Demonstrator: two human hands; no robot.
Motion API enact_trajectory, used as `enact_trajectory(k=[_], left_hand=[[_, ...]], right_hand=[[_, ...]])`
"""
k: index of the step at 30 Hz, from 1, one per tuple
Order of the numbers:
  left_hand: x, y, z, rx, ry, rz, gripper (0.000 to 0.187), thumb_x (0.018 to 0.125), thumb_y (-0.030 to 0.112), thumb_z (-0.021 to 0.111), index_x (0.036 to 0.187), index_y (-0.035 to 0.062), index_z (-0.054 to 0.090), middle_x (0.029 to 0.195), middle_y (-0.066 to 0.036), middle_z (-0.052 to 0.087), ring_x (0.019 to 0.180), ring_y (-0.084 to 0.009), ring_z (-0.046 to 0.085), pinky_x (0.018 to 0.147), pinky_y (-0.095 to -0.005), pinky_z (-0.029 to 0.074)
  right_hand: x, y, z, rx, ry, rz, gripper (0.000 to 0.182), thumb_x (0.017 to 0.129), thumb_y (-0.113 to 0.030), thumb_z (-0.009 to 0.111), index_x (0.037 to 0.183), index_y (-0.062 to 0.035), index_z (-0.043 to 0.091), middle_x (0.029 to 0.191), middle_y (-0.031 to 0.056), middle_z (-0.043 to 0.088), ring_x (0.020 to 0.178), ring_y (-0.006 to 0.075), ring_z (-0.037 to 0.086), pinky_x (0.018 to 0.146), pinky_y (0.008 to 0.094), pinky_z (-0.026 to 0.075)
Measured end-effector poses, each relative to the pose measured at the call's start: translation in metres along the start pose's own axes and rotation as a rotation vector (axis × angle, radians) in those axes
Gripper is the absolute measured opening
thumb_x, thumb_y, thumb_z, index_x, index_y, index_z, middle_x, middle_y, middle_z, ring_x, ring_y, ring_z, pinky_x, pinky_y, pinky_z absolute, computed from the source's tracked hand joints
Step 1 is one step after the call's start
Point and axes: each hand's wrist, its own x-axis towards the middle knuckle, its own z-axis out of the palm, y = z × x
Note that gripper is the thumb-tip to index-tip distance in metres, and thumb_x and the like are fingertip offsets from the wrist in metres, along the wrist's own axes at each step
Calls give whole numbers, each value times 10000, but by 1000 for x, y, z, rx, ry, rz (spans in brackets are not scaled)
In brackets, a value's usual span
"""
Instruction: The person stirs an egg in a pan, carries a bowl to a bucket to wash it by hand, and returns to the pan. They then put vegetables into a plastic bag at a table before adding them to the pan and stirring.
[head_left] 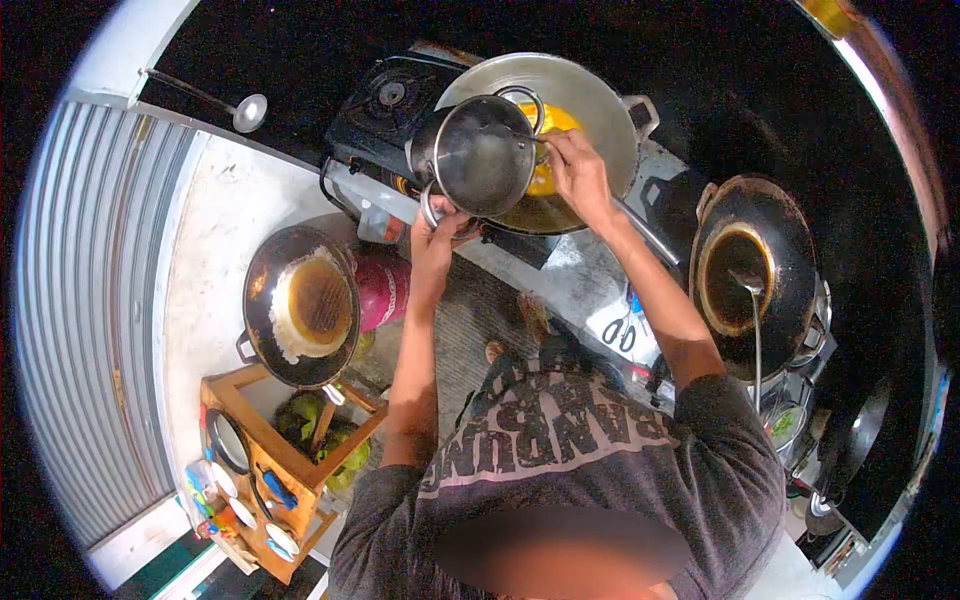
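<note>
A dark two-handled pot [484,155] is held up in front of a large metal wok [610,100], overlapping its left part. My left hand [436,232] is closed around the pot's lower loop handle. With bent fingers, my right hand [582,178] grips the pot's right side near the rim, though the exact contact is partly hidden. Yellow-orange liquid [556,120] shows in the large wok behind the pot. The inside of the pot looks grey and hazy, and I cannot make out any contents.
A black stove [385,95] stands behind the pot. To the right, a blackened wok [735,215] holds dark liquid and a long-handled spatula [756,330]. Scissors [619,335] lie on the counter. Another wok [300,365] hangs at left, above a wooden stand [235,400]. A ladle [249,113] is upper left.
</note>
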Motion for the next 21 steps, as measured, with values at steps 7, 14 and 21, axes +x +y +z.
enact_trajectory(k=[7, 14, 21], left_hand=[[7, -3, -1, 78, 10, -42, 96, 872, 68, 485, 963, 71, 456, 924, -32, 541, 871, -122, 559, 746, -320, 523], [18, -22, -5, 49, -4, 7, 94, 865, 57, 476, 955, 66, 450, 917, -41, 543, 857, -130, 562, 733, -319, 522], [22, -19, -4, 98, 35, 20, 108, 846, 39, 480, 948, 66, 455, 897, -36, 548, 838, -126, 562, 707, -306, 515]], right_hand=[[-12, 13, 10, -16, 1, 153, 151, 845, -36, 514, 934, 14, 626, 817, 207, 587, 757, 360, 597, 667, 379, 471], [-46, 67, 37, 307, -202, 649, 247, 921, -148, 440, 927, -14, 648, 648, 93, 591, 580, 197, 576, 540, 297, 451], [-44, 56, 24, 574, -155, 791, 268, 941, -169, 442, 948, -2, 652, 635, 19, 557, 537, 88, 491, 500, 230, 415]])
